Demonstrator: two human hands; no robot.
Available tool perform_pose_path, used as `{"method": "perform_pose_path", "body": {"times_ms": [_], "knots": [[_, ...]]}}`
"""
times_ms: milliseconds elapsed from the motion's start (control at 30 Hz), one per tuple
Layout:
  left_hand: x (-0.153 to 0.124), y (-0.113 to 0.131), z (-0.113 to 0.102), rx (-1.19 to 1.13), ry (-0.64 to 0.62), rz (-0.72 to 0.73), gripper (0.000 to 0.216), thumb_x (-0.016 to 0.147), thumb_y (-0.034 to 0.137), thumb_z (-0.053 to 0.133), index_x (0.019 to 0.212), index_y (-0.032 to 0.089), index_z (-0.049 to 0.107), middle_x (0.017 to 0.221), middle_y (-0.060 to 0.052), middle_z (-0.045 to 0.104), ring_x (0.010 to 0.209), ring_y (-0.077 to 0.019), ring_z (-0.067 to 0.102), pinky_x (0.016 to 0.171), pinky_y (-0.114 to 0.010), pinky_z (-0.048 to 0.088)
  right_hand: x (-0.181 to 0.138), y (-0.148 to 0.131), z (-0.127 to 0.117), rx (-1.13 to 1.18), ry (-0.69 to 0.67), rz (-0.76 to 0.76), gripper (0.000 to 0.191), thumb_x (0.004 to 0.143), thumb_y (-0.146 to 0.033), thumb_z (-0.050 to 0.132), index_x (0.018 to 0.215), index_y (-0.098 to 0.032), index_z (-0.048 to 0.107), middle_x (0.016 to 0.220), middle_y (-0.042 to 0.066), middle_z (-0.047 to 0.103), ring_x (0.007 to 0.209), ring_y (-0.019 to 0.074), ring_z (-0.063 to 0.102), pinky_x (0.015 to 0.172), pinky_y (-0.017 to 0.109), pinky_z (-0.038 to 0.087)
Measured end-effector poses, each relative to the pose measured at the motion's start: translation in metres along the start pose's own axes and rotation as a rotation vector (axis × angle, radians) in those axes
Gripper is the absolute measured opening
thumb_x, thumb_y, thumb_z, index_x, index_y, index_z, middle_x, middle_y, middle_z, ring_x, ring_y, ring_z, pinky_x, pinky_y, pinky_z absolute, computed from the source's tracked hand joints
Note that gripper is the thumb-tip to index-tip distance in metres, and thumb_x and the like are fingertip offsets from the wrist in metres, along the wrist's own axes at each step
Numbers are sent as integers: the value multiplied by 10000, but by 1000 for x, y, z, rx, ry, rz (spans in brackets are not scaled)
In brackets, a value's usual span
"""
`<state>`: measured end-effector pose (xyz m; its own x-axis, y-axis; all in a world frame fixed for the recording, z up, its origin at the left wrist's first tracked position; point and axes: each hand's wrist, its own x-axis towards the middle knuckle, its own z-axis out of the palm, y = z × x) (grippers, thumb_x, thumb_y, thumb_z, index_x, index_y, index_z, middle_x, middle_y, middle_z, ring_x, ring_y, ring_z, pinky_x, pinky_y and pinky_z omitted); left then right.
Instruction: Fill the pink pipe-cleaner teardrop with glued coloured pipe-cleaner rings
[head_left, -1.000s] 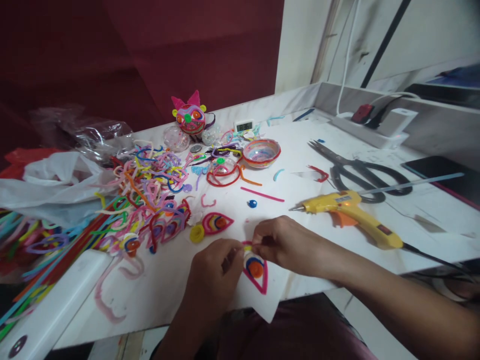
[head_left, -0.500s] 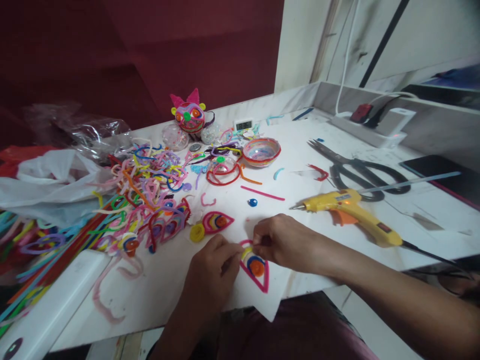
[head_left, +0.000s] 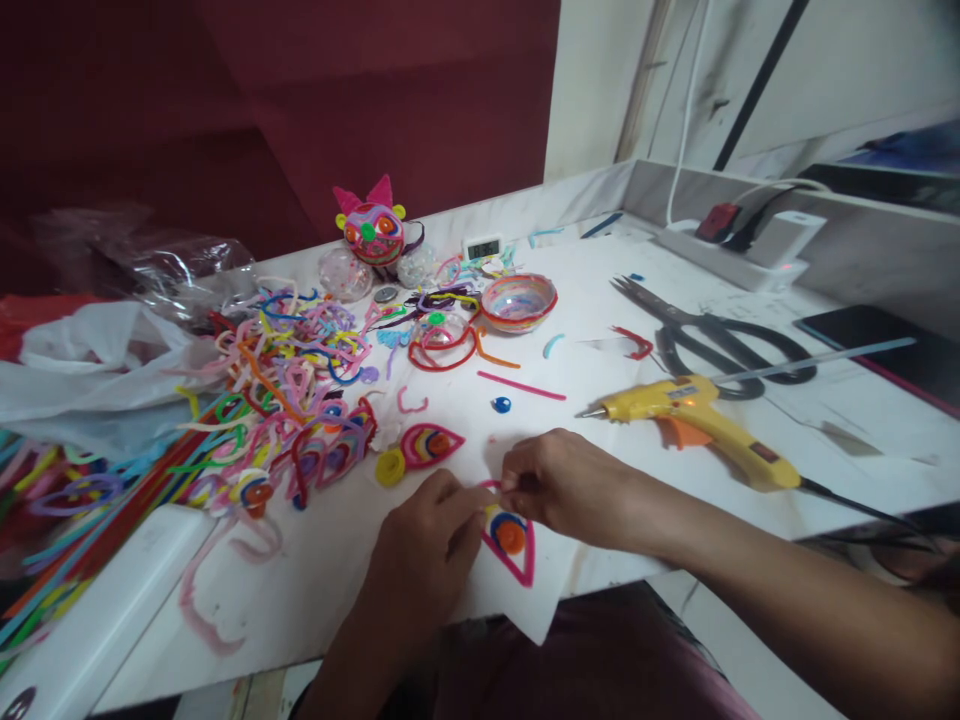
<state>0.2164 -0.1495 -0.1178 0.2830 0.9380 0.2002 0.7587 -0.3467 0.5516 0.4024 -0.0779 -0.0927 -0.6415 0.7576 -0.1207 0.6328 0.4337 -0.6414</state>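
Note:
A leaf-shaped pipe cleaner piece (head_left: 512,537) lies on white paper (head_left: 546,600) near the table's front edge. It has a pink outline, blue and yellow bands and an orange coil. My left hand (head_left: 433,532) is at its left side, with index finger and thumb closed on the top of the pink outline. My right hand (head_left: 566,487) pinches the same top end, fingertips almost touching the left ones, which hides that part. Beyond my left hand lies a similar leaf shape (head_left: 433,443) with a yellow coil (head_left: 391,466) against it. A small blue coil (head_left: 501,405) lies beyond my right hand.
A yellow glue gun (head_left: 697,425) with its light on lies at the right, its nozzle near my right hand. Black-handled scissors (head_left: 701,330) rest behind it. Tangled pipe cleaners (head_left: 300,350) cover the left. A decorated bowl (head_left: 517,303) and a cat-like figure (head_left: 373,235) stand further back.
The view has shifted slightly. My fingers stay at the top of the leaf-shaped piece and now cover a little more of its yellow band. The other things lie as before.

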Motion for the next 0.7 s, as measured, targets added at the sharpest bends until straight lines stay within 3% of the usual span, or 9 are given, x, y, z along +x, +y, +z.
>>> {"method": "perform_pose_path", "body": {"times_ms": [333, 500, 700], "knots": [[-2, -1, 2, 39, -2, -4, 236, 923, 190, 485, 1001, 213, 706, 804, -17, 546, 699, -158, 579, 628, -271, 403, -17, 8, -6, -20, 82, -120, 181, 831, -68, 546, 783, -184, 676, 755, 8, 657, 629, 114, 555, 577, 233, 350], [-2, -2, 3, 27, -7, -10, 227, 931, 193, 486, 1008, 211, 699, 833, -19, 561, 732, -159, 590, 665, -278, 418, -26, 9, 2, -53, 70, -207, 201, 885, -82, 516, 902, -175, 693, 873, 46, 634, 770, 152, 593, 657, 254, 384], [-2, 0, 1, -24, -8, -10, 216, 932, 187, 503, 1003, 216, 705, 827, -12, 564, 746, -152, 591, 668, -268, 409, -34, 8, 9, -66, 66, -216, 224, 905, -96, 493, 951, -190, 691, 873, 46, 606, 779, 164, 593, 681, 271, 410]]}}
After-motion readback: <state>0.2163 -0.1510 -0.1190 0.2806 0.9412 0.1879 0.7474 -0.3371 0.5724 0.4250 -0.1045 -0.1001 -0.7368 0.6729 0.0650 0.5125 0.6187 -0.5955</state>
